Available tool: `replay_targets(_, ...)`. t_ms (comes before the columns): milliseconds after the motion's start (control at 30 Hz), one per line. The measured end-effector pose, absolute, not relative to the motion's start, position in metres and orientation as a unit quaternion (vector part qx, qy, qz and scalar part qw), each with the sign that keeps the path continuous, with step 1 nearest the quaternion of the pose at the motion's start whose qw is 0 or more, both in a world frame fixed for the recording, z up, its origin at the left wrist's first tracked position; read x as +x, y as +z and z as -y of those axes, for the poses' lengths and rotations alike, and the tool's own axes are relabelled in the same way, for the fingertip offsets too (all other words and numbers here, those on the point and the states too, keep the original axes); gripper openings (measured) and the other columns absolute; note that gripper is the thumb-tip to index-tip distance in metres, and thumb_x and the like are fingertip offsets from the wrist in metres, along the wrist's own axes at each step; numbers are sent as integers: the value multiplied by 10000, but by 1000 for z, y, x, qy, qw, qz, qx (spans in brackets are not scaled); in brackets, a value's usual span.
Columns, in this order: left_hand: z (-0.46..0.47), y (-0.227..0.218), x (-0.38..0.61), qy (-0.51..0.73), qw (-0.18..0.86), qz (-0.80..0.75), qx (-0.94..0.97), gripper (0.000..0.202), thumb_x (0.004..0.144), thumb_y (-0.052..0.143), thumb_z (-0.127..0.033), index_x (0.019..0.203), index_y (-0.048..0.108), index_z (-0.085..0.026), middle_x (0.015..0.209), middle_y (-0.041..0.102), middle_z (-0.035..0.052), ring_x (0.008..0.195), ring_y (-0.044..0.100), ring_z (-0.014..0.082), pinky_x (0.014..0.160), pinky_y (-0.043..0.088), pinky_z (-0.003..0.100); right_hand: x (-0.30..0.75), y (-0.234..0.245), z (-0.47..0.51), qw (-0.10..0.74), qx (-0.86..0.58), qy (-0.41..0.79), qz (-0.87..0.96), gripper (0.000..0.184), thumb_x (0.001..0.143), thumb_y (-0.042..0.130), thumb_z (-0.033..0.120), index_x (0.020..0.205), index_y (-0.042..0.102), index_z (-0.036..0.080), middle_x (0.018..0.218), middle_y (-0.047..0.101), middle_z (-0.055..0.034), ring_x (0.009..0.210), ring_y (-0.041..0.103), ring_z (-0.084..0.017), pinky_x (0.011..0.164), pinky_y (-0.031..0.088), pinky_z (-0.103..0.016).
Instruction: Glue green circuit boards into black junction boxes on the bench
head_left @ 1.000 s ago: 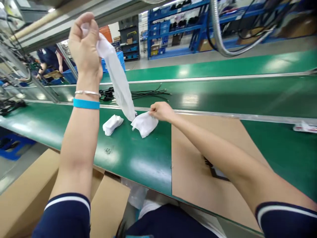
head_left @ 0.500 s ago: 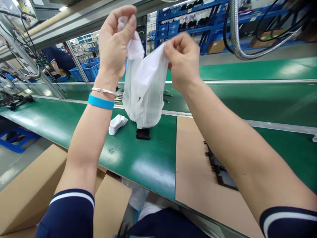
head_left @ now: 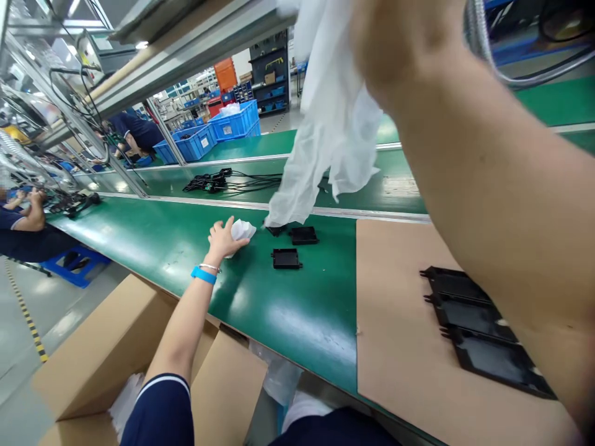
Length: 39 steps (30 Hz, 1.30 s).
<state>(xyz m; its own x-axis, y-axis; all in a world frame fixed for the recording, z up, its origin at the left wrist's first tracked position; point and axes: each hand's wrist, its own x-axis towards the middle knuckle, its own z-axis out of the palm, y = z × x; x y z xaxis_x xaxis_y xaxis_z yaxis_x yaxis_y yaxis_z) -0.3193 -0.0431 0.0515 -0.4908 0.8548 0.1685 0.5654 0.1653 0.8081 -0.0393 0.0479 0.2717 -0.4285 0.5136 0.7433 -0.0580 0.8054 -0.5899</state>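
My left hand (head_left: pixel 224 240) rests at a white wrapped packet (head_left: pixel 243 230) on the green bench, thumb and fingers spread around its near side. Close to the camera, my right hand (head_left: pixel 395 37) is blurred and partly cut off by the top edge. From it hangs a thin white plastic bag (head_left: pixel 320 142), crumpled and trailing down toward the bench. Below the bag lie small black plastic trays, one nearer me (head_left: pixel 286 259) and one behind it (head_left: pixel 304 235). A further dark piece is partly covered by the bag's lower end.
A cardboard sheet (head_left: pixel 390 347) on the right carries black frame-like parts (head_left: pixel 469 310), partly behind my right forearm. An open cardboard box (head_left: pixel 106 341) stands below the bench edge. Black cables (head_left: pixel 209 181) lie farther back. Co-workers sit at the left.
My left hand has let go of the bag and moved down to the white packet. My right hand has lifted the bag up and closer to the camera, uncovering black trays.
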Motion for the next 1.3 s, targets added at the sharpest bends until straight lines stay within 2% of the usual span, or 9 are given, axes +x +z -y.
replay_targets(67,50,24,-332,459,208,-741,444,681,447,917,-202,1094,705,-193,1295,616,155,1378,401,442,1144,317,530,-60,235,-28,460,-233,78,853,366,864,593,597,839,662,238,992,638,-73,1100,559,-311,866,488,-424)
replay_targets(100,53,15,-335,477,234,-730,429,619,502,899,-240,1088,704,-191,1253,645,142,1339,460,412,1123,354,494,-74,211,-21,319,-284,12,904,366,890,577,546,794,656,202,962,652,-94,1028,590,-314,868,474,-452)
replay_targets(167,55,8,-338,518,295,-699,396,484,621,838,-331,1059,705,-172,1148,698,125,1205,583,360,1037,446,445,-104,156,-13,200,-263,19,944,207,795,730,342,932,687,192,960,689,-71,918,641,-281,785,482,-388)
replay_targets(300,66,6,-337,597,422,-600,326,384,771,690,-458,955,708,-122,918,739,124,870,699,288,831,553,414,-150,67,-18,92,-222,54,969,668,733,812,383,1326,564,200,1108,681,-107,898,665,-266,721,491,-337)
replay_targets(467,86,6,-340,690,487,-475,246,408,895,503,-486,976,698,-136,934,747,108,925,712,270,893,559,417,-176,30,-15,31,-165,110,980,473,902,652,487,1245,601,166,1189,630,-109,993,634,-212,869,536,-403)
replay_targets(667,98,1,-336,737,504,-408,191,416,942,419,-424,1061,698,-141,1042,742,112,1015,697,272,920,561,426,-186,32,-1,48,-144,164,975,318,965,587,418,1145,644,162,1191,642,-83,1064,622,-202,941,524,-426)
replay_targets(900,93,2,-324,745,478,-428,182,383,900,450,-442,1055,700,-197,1069,732,104,969,701,260,816,596,395,-184,51,4,77,-195,181,961,283,902,606,390,1010,690,142,1036,719,-117,926,657,-221,724,443,-255)
replay_targets(1100,94,-6,-328,685,432,-556,187,420,877,467,-482,1027,666,-144,924,695,165,909,707,310,782,594,468,-180,100,-7,122,-215,160,956,245,897,498,244,889,717,134,1010,734,-132,888,640,-208,661,351,-252)
replay_targets(1300,100,-19,-328,660,243,-667,245,513,974,355,-492,1414,466,-252,1522,430,80,1435,384,253,1106,422,388,-179,167,-15,208,-234,151,938,198,891,499,226,846,669,134,947,712,-100,829,589,-176,667,345,-251)
